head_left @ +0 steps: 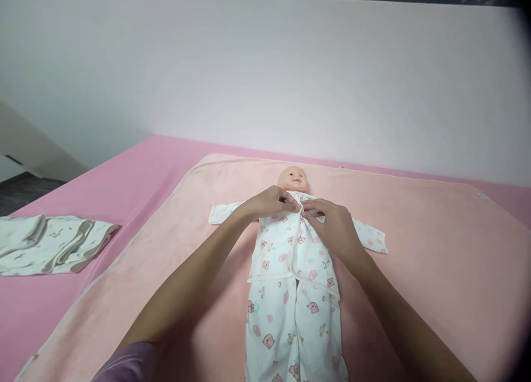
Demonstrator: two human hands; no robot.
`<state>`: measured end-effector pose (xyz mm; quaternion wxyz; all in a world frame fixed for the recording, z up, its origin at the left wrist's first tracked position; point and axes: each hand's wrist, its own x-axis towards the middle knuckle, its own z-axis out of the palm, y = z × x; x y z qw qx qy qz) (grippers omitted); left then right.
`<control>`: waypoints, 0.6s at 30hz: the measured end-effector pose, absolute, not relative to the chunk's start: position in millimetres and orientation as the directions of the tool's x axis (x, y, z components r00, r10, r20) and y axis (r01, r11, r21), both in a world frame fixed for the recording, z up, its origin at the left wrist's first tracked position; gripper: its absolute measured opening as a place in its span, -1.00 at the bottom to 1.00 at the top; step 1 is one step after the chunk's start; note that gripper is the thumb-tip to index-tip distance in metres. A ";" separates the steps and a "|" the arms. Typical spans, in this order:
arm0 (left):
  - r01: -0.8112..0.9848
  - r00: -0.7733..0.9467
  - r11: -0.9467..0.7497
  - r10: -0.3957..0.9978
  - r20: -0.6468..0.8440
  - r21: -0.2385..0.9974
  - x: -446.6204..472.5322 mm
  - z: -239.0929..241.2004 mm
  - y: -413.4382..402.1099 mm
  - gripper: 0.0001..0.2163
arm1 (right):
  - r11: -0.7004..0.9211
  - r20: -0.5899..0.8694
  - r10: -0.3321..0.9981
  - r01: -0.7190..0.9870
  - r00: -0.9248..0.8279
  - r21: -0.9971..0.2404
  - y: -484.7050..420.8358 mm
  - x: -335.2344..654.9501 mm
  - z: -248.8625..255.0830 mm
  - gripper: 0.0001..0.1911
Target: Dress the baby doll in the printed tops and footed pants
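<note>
A baby doll (292, 178) lies on its back on a peach blanket (415, 249), dressed in a white shirt (286, 244) and white trousers (290, 326) printed with pink bears. My left hand (267, 201) and my right hand (332, 221) meet at the shirt's upper front, just below the doll's chin. Both hands have fingers pinched on the shirt's front edges at the collar. The doll's own hands are hidden inside the sleeves.
The blanket covers a pink bed sheet (124, 172). A folded white garment with a pale print (50, 244) lies on the sheet at the left. A white wall (265, 72) rises behind the bed.
</note>
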<state>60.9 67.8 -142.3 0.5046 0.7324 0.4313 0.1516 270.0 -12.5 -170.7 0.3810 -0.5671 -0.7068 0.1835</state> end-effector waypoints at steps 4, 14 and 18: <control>0.455 0.596 -0.141 0.782 -0.184 0.879 62.2 -147.0 68.6 -0.73 | 0.319 0.352 0.931 0.697 -0.102 -0.642 -13.8 266.9 -172.1 -0.77; 0.423 0.630 -0.204 0.766 -0.125 0.883 62.0 -145.1 59.3 -0.74 | 0.363 0.381 0.911 0.742 -0.157 -0.563 -8.0 268.3 -185.4 -0.71; 0.422 0.611 -0.191 0.782 -0.123 0.886 65.4 -147.6 57.0 -0.73 | 0.319 0.340 0.934 0.684 -0.108 -0.657 -4.0 274.4 -184.3 -0.77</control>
